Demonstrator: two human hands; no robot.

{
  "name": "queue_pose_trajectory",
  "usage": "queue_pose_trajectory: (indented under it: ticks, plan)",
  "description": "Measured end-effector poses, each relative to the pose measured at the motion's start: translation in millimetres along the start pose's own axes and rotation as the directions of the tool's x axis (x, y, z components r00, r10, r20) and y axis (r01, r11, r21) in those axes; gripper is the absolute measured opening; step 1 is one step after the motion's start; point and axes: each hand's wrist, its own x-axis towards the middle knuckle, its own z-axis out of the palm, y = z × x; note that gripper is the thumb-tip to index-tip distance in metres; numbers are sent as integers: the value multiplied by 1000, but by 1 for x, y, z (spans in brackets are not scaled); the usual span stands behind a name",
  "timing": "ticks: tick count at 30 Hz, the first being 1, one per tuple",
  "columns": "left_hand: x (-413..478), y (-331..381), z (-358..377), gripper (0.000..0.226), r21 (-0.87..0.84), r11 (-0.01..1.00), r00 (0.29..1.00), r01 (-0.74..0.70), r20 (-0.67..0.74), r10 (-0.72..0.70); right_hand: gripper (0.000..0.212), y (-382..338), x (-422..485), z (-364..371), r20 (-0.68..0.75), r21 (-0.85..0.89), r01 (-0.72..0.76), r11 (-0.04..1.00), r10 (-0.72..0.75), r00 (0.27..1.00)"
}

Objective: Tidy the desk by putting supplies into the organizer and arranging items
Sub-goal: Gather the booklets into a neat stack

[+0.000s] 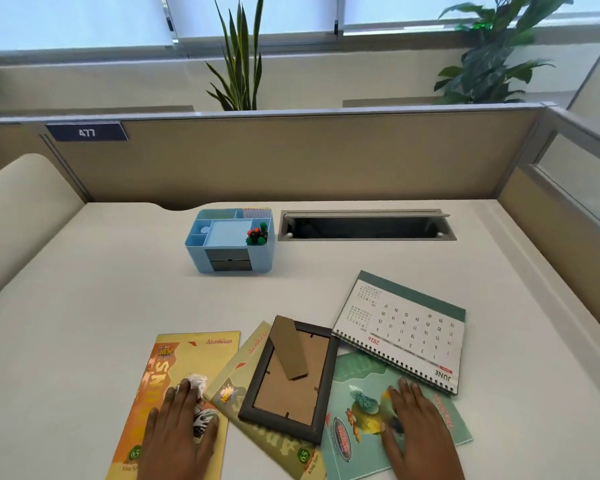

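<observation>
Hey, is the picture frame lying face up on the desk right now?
No, the picture frame lies face down, with its brown backing and its fold-out stand turned upward.

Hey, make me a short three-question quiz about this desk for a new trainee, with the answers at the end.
1. True or false: the picture frame lies face down, with its cardboard stand showing.
2. Fill in the blank: the month printed large on the desk calendar is ____.
3. Multiple choice: the right hand rests flat, fingers straight, on which item?
A) the desk calendar
B) the green bird notebook
C) the picture frame

Key: 1 true; 2 June; 3 B.
</observation>
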Motion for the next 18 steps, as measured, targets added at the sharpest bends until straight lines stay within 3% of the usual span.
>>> queue_pose_trajectory:
  ticks: [5,8,18]
  plan:
    - [-12,2,2,89,42,999,1000,-19,14,19,75,4,-5,-2,13,48,50,998,-50,999]
    - [-12,3,0,96,53,998,999,-40,20,39,77,6,-6,0,37,39,56,998,-57,998]
    - [-22,12,-2,105,-63,998,999,9,35,-7,79,13,-13,-9,114,52,80,995,-86,990]
